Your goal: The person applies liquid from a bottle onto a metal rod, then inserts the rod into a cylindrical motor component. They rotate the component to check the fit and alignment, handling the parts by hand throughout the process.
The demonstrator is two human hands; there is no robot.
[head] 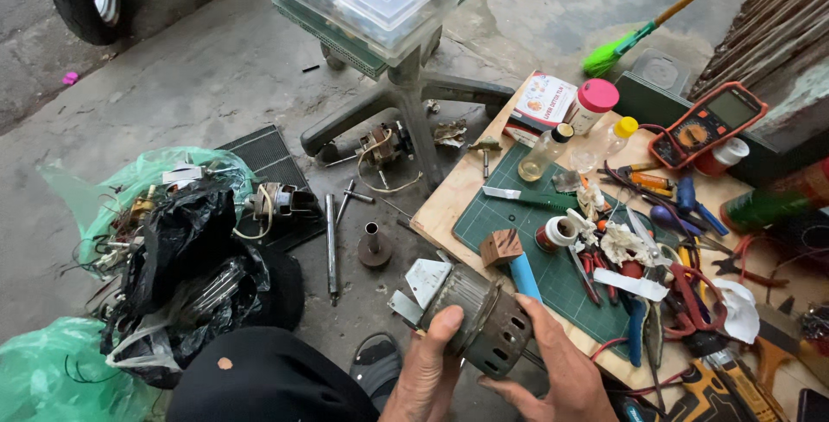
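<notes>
A: What are your hands on?

B: Your left hand (429, 368) and right hand (560, 370) both grasp the metal motor housing (480, 318), a dull grey cylinder with slots round its end. Your left thumb lies across its near side; your right fingers wrap it from the other side.

A: Where is it?

B: You hold it low in the middle of the view, above the concrete floor (216, 76), just off the edge of the wooden board (449, 197) and the green cutting mat (501, 215).

A: What lies about it?

B: A small wooden block (500, 246) and a blue-handled tool (524, 277) sit on the mat just beyond it. An orange multimeter (708, 124) rests at the far side. A black bag of scrap (186, 275) lies to your left.
</notes>
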